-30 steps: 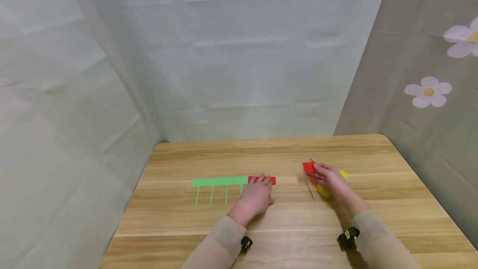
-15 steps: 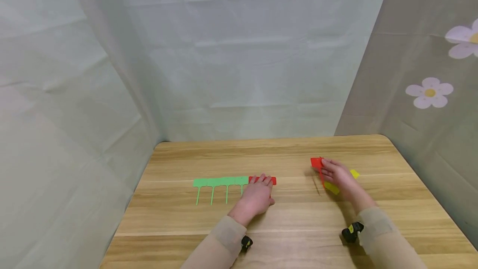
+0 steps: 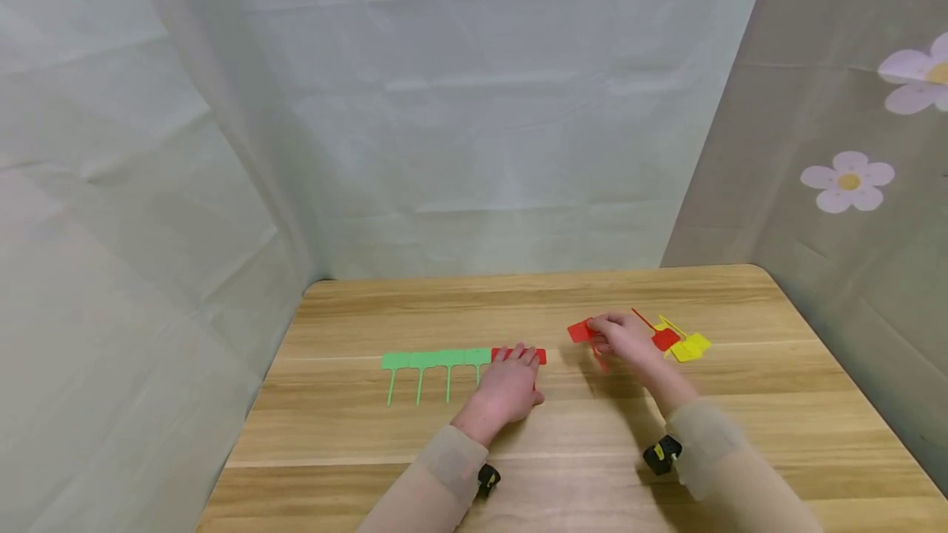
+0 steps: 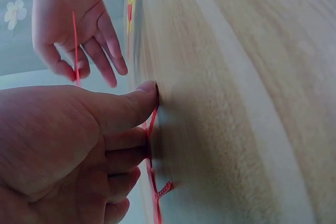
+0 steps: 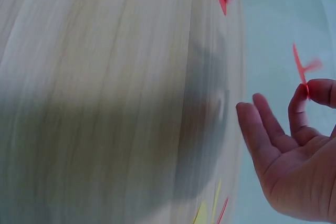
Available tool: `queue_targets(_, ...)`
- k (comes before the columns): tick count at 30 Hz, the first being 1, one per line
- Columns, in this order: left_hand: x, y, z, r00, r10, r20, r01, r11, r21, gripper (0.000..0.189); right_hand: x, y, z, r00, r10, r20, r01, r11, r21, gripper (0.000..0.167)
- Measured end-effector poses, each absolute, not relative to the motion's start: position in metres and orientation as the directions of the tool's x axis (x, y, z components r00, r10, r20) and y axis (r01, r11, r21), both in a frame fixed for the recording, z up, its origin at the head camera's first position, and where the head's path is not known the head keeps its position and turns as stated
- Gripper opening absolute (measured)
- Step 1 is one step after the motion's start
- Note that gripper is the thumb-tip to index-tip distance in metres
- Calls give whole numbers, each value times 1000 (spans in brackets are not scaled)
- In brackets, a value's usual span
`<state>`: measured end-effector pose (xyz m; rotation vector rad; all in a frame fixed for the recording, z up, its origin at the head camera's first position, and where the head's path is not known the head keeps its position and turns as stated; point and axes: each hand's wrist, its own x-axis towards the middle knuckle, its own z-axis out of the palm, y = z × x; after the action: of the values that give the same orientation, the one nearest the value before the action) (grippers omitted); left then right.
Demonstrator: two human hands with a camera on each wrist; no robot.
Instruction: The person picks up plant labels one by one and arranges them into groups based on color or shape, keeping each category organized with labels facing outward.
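Observation:
Fingers spread, my left hand [image 3: 508, 389] rests on red cable-tie tags [image 3: 541, 356] lying on the wooden table. They continue a row of several green cable-tie tags [image 3: 437, 359], whose thin tails point toward me. The hand covers most of the red ones, so their number is hidden. Between thumb and index finger my right hand [image 5: 299, 150] pinches another red cable-tie tag [image 3: 579, 331] above the table, its tail hanging down. The other fingers of that hand stay extended in the right wrist view.
Right of my right hand, yellow cable-tie tags [image 3: 692, 347] and a red one [image 3: 666, 340] lie in a loose pile. Pale cloth [image 3: 489, 122] hangs behind the table, with printed flowers [image 3: 848, 182] on the right side.
My right hand drew slightly right, then moved left with the pinched red cable-tie tag, away from the pile, uncovering another red tag there. My left hand stayed in place.

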<state>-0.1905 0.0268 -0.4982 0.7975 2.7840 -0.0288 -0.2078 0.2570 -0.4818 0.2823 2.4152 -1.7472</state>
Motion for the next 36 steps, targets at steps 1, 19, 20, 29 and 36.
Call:
queue_targets(1,-191,27,-498,-821,519,-240,524,851,47,71,-208,253,-482,-971,75,-225,238,325,-915,35)
queue_targets(19,-190,29,-498,-819,522,-238,522,850,67,71,-209,232,-499,-983,92,-160,182,646,-741,34)
queue_targets(20,-190,29,-498,-819,522,-238,522,850,68,71,-209,233,-499,-983,94,-160,182,651,-737,33)
queue_targets(29,-190,32,-496,-818,524,-240,528,848,51,71,-209,232,-499,-986,94,-139,166,668,-725,32)
queue_targets(36,-189,33,-495,-815,528,-239,532,845,51,70,-208,229,-500,-991,94,-96,134,701,-701,27)
